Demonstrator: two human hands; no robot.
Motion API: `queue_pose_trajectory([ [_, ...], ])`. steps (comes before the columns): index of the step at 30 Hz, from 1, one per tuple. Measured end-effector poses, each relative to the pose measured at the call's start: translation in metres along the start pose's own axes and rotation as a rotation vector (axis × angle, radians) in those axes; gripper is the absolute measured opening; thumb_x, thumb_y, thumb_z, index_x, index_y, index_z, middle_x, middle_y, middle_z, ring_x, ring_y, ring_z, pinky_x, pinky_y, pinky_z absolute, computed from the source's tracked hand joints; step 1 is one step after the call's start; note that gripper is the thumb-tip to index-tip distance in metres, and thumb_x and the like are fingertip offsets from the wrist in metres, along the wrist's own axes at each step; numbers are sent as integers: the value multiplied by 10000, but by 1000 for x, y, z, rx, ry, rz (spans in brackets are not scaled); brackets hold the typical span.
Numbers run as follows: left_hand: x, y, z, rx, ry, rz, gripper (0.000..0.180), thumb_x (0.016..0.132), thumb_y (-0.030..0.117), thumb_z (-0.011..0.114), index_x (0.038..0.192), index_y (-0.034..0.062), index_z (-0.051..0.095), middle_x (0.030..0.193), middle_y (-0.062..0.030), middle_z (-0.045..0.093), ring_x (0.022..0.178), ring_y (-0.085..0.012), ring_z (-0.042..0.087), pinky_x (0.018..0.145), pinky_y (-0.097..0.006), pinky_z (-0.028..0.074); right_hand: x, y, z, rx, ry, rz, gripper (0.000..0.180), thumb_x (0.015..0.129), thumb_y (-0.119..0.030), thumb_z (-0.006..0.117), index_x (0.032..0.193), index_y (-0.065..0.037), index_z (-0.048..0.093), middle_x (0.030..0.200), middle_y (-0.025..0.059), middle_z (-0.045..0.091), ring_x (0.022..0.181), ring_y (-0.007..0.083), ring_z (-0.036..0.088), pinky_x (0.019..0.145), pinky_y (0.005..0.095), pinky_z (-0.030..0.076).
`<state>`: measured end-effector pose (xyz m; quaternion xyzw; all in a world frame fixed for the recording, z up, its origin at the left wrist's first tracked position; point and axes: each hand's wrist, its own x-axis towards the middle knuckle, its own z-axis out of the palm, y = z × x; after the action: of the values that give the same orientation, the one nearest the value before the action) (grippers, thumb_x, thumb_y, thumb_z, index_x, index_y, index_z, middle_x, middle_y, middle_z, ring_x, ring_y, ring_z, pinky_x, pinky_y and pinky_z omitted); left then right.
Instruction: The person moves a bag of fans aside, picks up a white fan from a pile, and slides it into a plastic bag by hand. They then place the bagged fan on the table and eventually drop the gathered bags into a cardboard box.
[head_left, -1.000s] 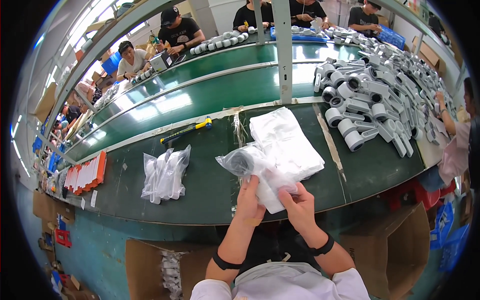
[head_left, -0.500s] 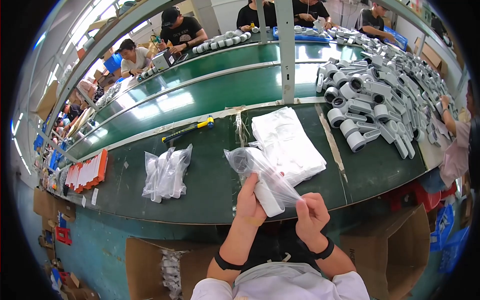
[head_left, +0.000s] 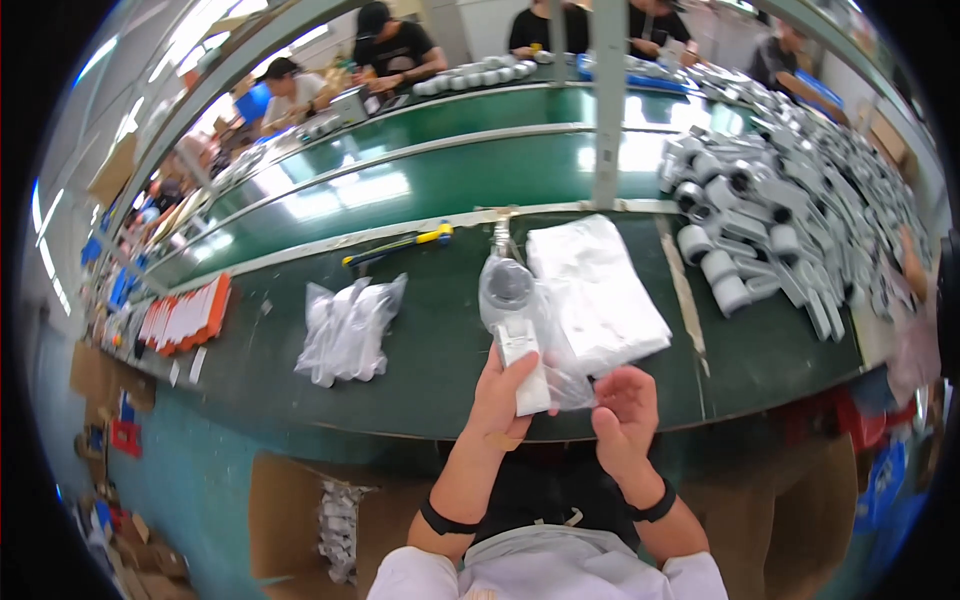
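Head view, left hand (head_left: 503, 392): fingers clamped on a white device (head_left: 524, 362) that sits inside a clear plastic bag (head_left: 530, 325).
Head view, right hand (head_left: 626, 412): loosely curled at 3 o'clock of the device, fingertips pinching the bag's lower edge.
Where the device is: held above the near edge of the green surface (head_left: 430, 350), a stack of flat bags (head_left: 598, 292) at 1 o'clock.
Handling: the device looks stiff and light; the film is thin and slippery, so the firm hold belongs on the body.
Around: bagged pieces (head_left: 348, 326) at 9 o'clock; grey parts (head_left: 790, 215) at 2 o'clock.
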<state>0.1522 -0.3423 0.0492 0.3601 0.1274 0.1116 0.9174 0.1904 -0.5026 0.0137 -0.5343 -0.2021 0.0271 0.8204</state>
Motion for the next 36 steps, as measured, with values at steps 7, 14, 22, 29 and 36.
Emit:
queue_pose_trajectory([
  [7,-51,93,-77,565,310,435,632,783,-4,670,1362,10,416,1089,-92,632,950,-190,633,792,-311,528,-14,7,-32,-456,-388,78,158,844,-122,730,853,2,633,657,8,605,586,56,532,542,216,435],
  [14,-87,218,-186,1133,1093,580,299,800,128,615,1061,-2,551,928,-119,638,744,-189,609,609,-337,492,-12,33,-36,-599,-341,-86,174,823,-73,735,725,14,620,566,21,563,509,62,495,488,227,387],
  [22,-54,214,-305,1522,1109,262,420,800,195,619,1153,-28,580,1050,-224,672,989,-331,658,831,-390,493,-12,37,-32,-653,-326,-171,187,824,-79,732,703,-1,613,556,52,549,477,99,488,473,246,374],
  [29,-51,211,-273,1314,897,208,494,808,238,662,1222,-19,577,1139,-212,656,1033,-334,643,877,-397,490,-17,39,-27,-698,-296,-233,173,781,-44,749,682,-36,608,550,76,533,448,207,502,440,293,358],
  [36,-14,134,-161,1732,582,983,345,837,73,644,1175,20,603,1110,-129,619,1019,-268,583,920,-356,446,-8,36,-32,-831,-270,-314,211,809,-73,735,642,-24,616,532,95,523,437,174,501,439,304,376],
])
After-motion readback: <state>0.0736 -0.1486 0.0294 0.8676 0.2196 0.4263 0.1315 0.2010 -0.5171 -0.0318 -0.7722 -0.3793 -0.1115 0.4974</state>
